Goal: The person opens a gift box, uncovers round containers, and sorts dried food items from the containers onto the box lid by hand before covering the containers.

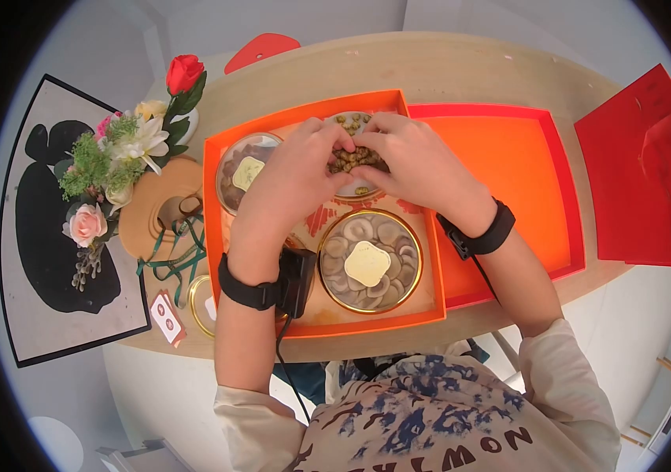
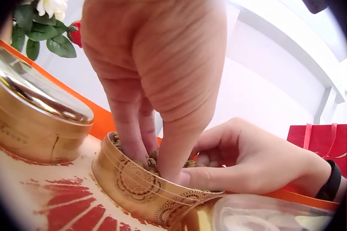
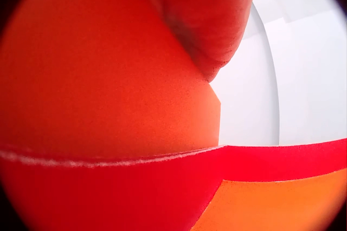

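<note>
**Both hands in the tin of green seeds at the back of the orange box**

On the left of the worktop (image 1: 430, 71) stands a bunch of artificial flowers (image 1: 127, 153) with a red rose on top, beside a tan ring-shaped holder (image 1: 154, 208) and green ribbon. Just right of them lies the orange box (image 1: 217, 204), holding three round gold tins. The back-left tin (image 1: 233, 177) and the front tin (image 1: 369, 261) are each closed and show pale slices with a cream label.

The left hand (image 1: 292, 177) reaches over the box to the open tin of green seeds (image 1: 355, 122) at the back; in the left wrist view its fingers (image 2: 127, 133) dip straight down into this tin (image 2: 135, 182), tips among the seeds, the grip pinching at them. The right hand (image 1: 422, 165) meets it from the other side, its fingers curled over the same heap and its thumb (image 2: 209, 177) lying along the tin's rim; this grip too is clenched on the seeds.

Right of the box lies its red-edged orange lid (image 1: 524, 173), turned up, and furthest right a red paper bag (image 1: 650, 169) lies flat. The right wrist view shows only blurred red and orange surfaces
</note>
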A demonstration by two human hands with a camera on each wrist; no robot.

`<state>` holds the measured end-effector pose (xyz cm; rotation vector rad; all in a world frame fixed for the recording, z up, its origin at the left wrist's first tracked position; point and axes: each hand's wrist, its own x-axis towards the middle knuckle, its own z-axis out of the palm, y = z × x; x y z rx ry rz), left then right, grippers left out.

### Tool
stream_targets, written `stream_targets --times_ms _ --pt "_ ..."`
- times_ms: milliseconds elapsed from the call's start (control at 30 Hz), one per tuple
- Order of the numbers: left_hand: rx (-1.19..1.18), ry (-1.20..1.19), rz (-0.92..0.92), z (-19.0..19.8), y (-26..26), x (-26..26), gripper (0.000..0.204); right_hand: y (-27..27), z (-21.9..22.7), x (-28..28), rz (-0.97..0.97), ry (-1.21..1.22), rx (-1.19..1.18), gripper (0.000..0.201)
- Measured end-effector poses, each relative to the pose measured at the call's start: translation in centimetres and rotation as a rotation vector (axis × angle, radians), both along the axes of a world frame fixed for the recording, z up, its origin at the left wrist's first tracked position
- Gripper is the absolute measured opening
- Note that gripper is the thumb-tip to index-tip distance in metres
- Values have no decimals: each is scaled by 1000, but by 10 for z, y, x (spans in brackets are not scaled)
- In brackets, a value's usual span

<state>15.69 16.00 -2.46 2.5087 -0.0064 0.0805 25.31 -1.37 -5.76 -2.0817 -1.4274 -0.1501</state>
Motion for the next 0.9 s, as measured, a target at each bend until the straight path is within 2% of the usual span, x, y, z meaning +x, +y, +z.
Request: stream_targets --times_ms 200,467,800,900 --pt "35 -34 -14 0 -1 1 25 1 -1 0 -19 -17 25 31" --pt "2 -19 66 -2 -1 3 20 2 -5 3 -29 5 65 25" --pt "-58 30 55 3 -3 0 29 2 -4 4 -25 27 55 25" --pt "-32 -24 19 -2 -1 0 32 1 1 1 -11 55 31 29"
